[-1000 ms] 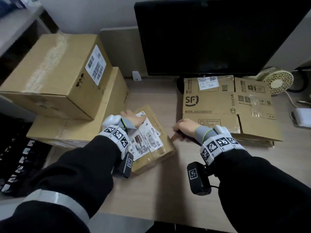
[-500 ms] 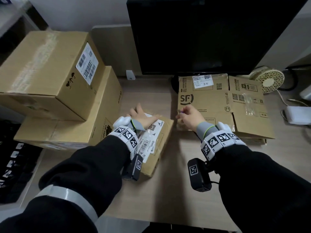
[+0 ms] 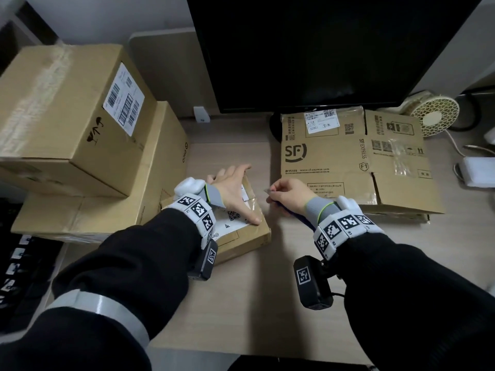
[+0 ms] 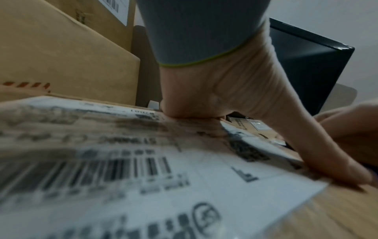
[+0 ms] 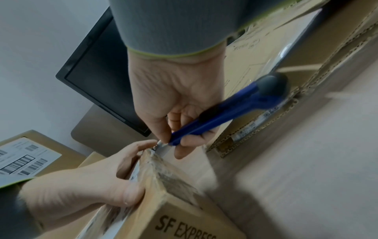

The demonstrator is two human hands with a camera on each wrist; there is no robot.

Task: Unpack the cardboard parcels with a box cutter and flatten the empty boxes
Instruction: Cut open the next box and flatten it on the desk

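Note:
A small taped SF Express parcel (image 3: 249, 236) with a white shipping label (image 4: 143, 161) lies on the desk in front of me. My left hand (image 3: 233, 186) presses flat on its top, fingers reaching the far edge and thumb (image 5: 131, 192) along the right edge. My right hand (image 3: 289, 194) grips a blue box cutter (image 5: 225, 110) just right of the parcel. The blade tip is at the parcel's far right corner (image 5: 151, 153), close to my left fingertips. In the head view only a bit of the blue handle (image 3: 297, 214) shows below the right hand.
Two large sealed cardboard boxes (image 3: 67, 116) are stacked at the left, touching the parcel's left side. A flattened SF box (image 3: 334, 162) lies at the right under a black monitor (image 3: 321, 49). A small fan (image 3: 434, 115) and a white adapter (image 3: 479, 174) sit far right. The bare desk (image 3: 254, 303) stretches toward me.
My left hand turned the parcel from a slant to straight and spread over its top. My right hand rose from the desk and brought the cutter to the parcel's far right corner.

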